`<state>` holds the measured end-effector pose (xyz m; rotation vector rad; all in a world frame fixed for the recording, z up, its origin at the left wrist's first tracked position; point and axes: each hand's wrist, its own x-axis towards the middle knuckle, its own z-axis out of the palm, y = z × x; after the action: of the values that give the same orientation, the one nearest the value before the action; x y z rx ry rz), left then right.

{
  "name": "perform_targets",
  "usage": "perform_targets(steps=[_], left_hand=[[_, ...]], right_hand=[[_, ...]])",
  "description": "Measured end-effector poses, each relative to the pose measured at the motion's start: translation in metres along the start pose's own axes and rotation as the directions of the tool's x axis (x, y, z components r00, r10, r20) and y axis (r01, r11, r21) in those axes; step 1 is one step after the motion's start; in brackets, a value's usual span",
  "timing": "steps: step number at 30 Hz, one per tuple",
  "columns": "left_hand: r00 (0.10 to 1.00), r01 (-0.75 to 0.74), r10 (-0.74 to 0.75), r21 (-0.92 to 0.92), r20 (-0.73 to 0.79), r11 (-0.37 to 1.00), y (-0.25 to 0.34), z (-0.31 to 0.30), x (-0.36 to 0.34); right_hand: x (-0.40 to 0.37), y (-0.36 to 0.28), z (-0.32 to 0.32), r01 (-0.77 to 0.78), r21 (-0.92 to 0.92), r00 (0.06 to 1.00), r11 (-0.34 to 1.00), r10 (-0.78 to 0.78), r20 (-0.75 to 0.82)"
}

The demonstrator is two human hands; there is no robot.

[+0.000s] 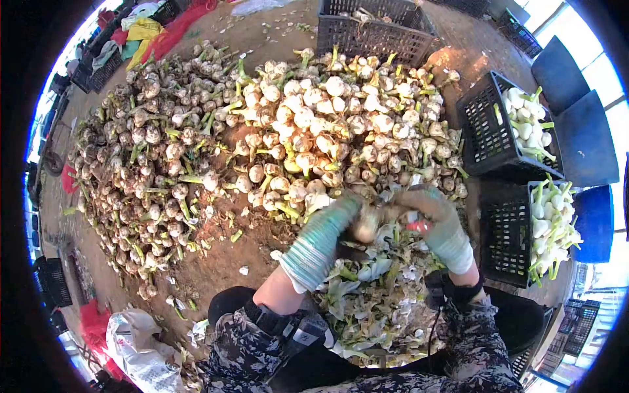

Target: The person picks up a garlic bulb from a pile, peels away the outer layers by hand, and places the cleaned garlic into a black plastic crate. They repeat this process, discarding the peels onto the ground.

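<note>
Both my hands wear striped green-and-white gloves and are blurred by motion. My left hand (331,229) is closed on a garlic bulb (365,226) at its fingertips, above the peelings. Close by on the right, my right hand (432,216) curls its fingers round something red, too blurred to identify. Loose peelings and leaves (370,295) lie below the hands. A large heap of untrimmed garlic (308,124) with stems and roots spreads beyond and to the left of them.
Two black crates at the right, one farther back (481,124) and one nearer (508,236), hold whitish peeled garlic. Another black crate (373,39) stands behind the heap. A white sack (141,350) lies at the lower left. Blue panels (586,137) stand beyond the right crates.
</note>
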<state>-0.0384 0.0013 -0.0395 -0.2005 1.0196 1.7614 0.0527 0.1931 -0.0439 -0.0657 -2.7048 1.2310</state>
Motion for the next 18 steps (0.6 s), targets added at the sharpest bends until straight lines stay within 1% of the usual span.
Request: perform_targets(steps=[1, 2, 3, 4, 5, 6, 7, 8, 9, 10, 11, 13, 14, 15, 17, 18], left_hand=[[0.99, 0.021, -0.014, -0.054, 0.137, 0.998, -0.008, -0.003, 0.001], [0.976, 0.07, -0.055, -0.064, 0.212, 0.996, -0.005, -0.003, -0.008], [0.975, 0.061, -0.047, -0.059, 0.219, 0.996, -0.004, 0.0, -0.013], [0.979, -0.061, 0.056, 0.018, 0.197, 0.998, -0.003, 0.005, -0.017], [0.969, -0.184, 0.164, 0.096, 0.184, 0.978, -0.003, 0.008, -0.02], [0.964, -0.237, 0.216, 0.132, 0.155, 0.963, -0.006, 0.009, -0.019], [0.97, -0.219, 0.2, 0.138, 0.137, 0.966, -0.005, 0.012, -0.025], [0.938, -0.339, 0.307, 0.235, 0.16, 0.911, -0.013, 0.011, -0.023], [0.893, -0.448, 0.407, 0.325, 0.19, 0.833, -0.017, 0.013, -0.022], [0.703, -0.634, 0.649, 0.67, 0.291, 0.387, -0.018, 0.015, -0.023], [0.703, -0.635, 0.649, 0.669, 0.292, 0.386, -0.016, 0.019, -0.027], [0.551, -0.678, 0.677, 0.735, 0.487, 0.023, -0.014, 0.026, -0.034], [0.493, -0.688, 0.683, 0.722, 0.539, -0.072, -0.016, 0.026, -0.033], [0.488, -0.694, 0.682, 0.716, 0.544, -0.075, -0.017, 0.026, -0.034], [0.459, -0.684, 0.708, 0.722, 0.536, -0.104, -0.018, 0.026, -0.039], [0.411, -0.68, 0.718, 0.714, 0.562, -0.169, -0.019, 0.024, -0.039]], right_hand=[[0.001, -0.01, -0.006, 0.006, -0.004, 1.0, 1.0, -0.006, -0.006], [0.001, -0.018, -0.01, 0.083, -0.068, 0.997, 0.994, -0.083, -0.001], [0.001, -0.023, -0.013, 0.16, -0.132, 0.987, 0.978, -0.16, 0.008], [-0.004, -0.02, -0.007, 0.12, -0.106, 0.987, 0.987, -0.13, -0.096], [-0.006, -0.032, 0.004, 0.022, 0.155, 0.964, 0.988, 0.021, -0.266], [-0.019, -0.02, 0.013, -0.135, 0.519, 0.937, 0.844, 0.28, -0.211], [-0.033, -0.007, 0.023, -0.252, 0.798, 0.871, 0.547, 0.487, -0.059], [-0.037, -0.025, 0.026, -0.202, 0.955, 0.871, 0.215, 0.486, 0.075], [-0.038, -0.027, 0.037, -0.241, 0.938, 0.76, 0.249, 0.65, 0.023], [-0.042, -0.033, 0.036, -0.245, 0.957, 0.762, 0.153, 0.641, 0.093], [-0.04, -0.054, 0.03, -0.25, 0.967, 0.761, 0.053, 0.628, 0.162], [-0.035, -0.074, 0.029, -0.338, 0.939, 0.648, 0.069, 0.74, 0.179], [-0.038, -0.079, 0.032, -0.312, 0.935, 0.667, 0.166, 0.739, 0.091], [-0.039, -0.081, 0.03, -0.306, 0.937, 0.668, 0.171, 0.739, 0.083], [-0.038, -0.087, 0.025, -0.424, 0.857, 0.732, 0.293, 0.669, 0.134], [-0.04, -0.087, 0.025, -0.41, 0.839, 0.766, 0.358, 0.634, 0.104]])
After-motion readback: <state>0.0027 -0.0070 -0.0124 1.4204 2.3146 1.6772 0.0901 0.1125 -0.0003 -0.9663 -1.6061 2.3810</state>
